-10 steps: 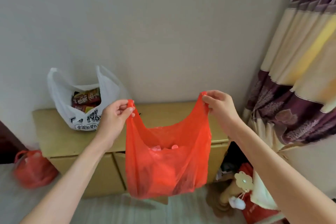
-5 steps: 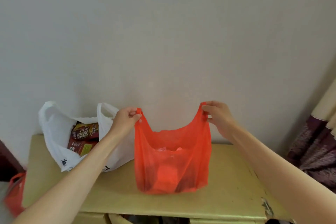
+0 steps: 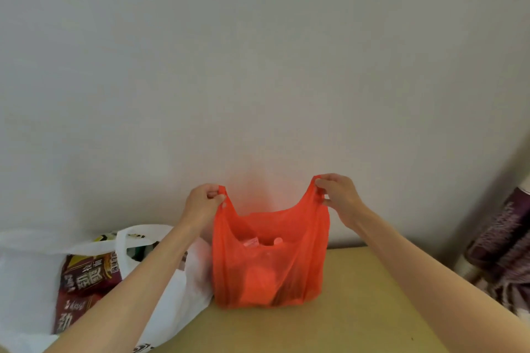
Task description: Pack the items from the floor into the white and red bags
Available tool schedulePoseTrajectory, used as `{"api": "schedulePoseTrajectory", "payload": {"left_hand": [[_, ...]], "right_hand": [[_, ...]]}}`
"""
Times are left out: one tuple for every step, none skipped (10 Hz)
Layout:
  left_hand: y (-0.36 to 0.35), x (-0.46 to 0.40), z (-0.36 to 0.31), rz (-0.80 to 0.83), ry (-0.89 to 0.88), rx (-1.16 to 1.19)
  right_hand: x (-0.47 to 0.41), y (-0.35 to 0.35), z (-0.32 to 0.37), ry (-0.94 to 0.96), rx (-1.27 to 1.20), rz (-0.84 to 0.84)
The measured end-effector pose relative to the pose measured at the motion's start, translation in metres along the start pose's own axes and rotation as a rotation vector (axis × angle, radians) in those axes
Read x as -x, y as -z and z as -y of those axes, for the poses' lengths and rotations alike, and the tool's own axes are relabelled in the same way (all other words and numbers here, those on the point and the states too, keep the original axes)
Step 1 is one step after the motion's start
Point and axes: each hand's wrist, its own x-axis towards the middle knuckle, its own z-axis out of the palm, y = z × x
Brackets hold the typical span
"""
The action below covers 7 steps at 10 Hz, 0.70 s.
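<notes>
The red bag (image 3: 269, 255) stands on the yellowish counter (image 3: 358, 309), its bottom resting on the top and its two handles pulled up and apart. The left hand (image 3: 202, 205) pinches the left handle, fingers curled round the thin strip of plastic; the right hand (image 3: 338, 195) pinches the right handle the same way, thumb and fingertips closed on it. The mouth of the bag sags open between them. Through the thin red plastic a few things show inside, a pale packet and a small round top near the opening, and darker shapes lower down, too blurred to tell apart.

Just to the left, touching the red bag's side, sits the white bag (image 3: 172, 295), also on the counter and slumped open. A dark red snack packet (image 3: 86, 278) with large printed characters stands in it, partly hidden by the left forearm. Behind everything is a plain pale wall (image 3: 258, 66), and at the far right edge hangs a purple patterned curtain (image 3: 499, 243).
</notes>
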Motion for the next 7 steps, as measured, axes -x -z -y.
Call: {"api": "schedulePoseTrajectory", "payload": {"left_hand": [[-0.002,-0.019,0.012,-0.037,0.081,0.026],[0.000,-0.029,0.015,-0.029,0.087,0.046],[-0.002,-0.030,0.016,-0.030,0.085,0.091],[-0.003,-0.035,0.013,-0.031,0.130,0.116],[-0.002,-0.040,0.009,0.015,0.144,0.063],[0.003,-0.047,0.007,0.095,0.121,-0.100],[0.008,-0.052,-0.018,0.019,-0.061,-0.338]], "right_hand": [[-0.015,-0.008,-0.006,-0.002,-0.004,-0.017],[-0.028,-0.013,-0.011,-0.019,0.034,-0.006],[-0.041,-0.014,-0.015,-0.048,0.096,0.052],[-0.050,-0.013,-0.012,-0.049,0.173,0.051],[-0.064,-0.009,-0.010,-0.036,0.250,0.067],[-0.069,-0.004,-0.003,-0.083,0.293,0.135],[-0.071,0.006,0.008,-0.012,0.585,0.153]]}}
